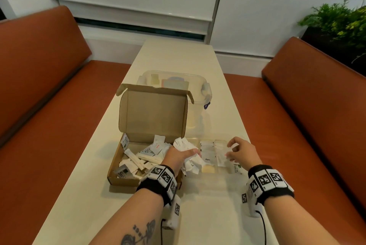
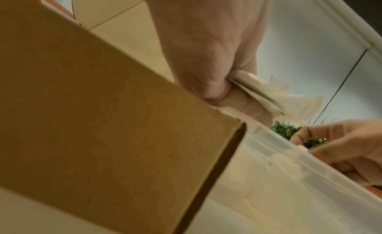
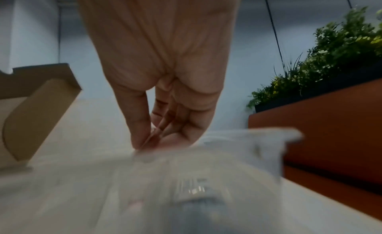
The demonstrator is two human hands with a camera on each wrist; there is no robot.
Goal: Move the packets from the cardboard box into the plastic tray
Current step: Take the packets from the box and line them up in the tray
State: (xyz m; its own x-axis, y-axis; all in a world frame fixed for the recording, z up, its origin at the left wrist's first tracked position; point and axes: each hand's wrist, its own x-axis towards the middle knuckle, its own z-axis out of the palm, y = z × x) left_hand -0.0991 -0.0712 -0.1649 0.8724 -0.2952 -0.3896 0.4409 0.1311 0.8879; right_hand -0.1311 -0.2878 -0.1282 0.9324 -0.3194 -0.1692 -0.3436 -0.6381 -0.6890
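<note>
An open cardboard box (image 1: 118, 179) sits on the table, with several white packets (image 1: 142, 157) loose inside. Just to its right stands a clear plastic tray (image 1: 219, 173) holding a few packets (image 1: 208, 158). My left hand (image 1: 184, 152) grips a bunch of white packets (image 1: 185, 143) over the box's right edge, beside the tray. In the left wrist view that hand (image 2: 217, 74) clutches the bunch (image 2: 268, 98) above the box wall (image 2: 103, 106) and the tray rim (image 2: 310, 164). My right hand (image 1: 237, 153) hovers over the tray, fingertips (image 3: 140, 139) pinching a small packet.
A clear lidded plastic container (image 1: 178, 82) stands behind the box's raised lid (image 1: 154, 112). Orange benches (image 1: 49, 106) (image 1: 316, 106) flank the narrow cream table (image 1: 178, 54). A green plant (image 1: 340, 21) grows at the far right.
</note>
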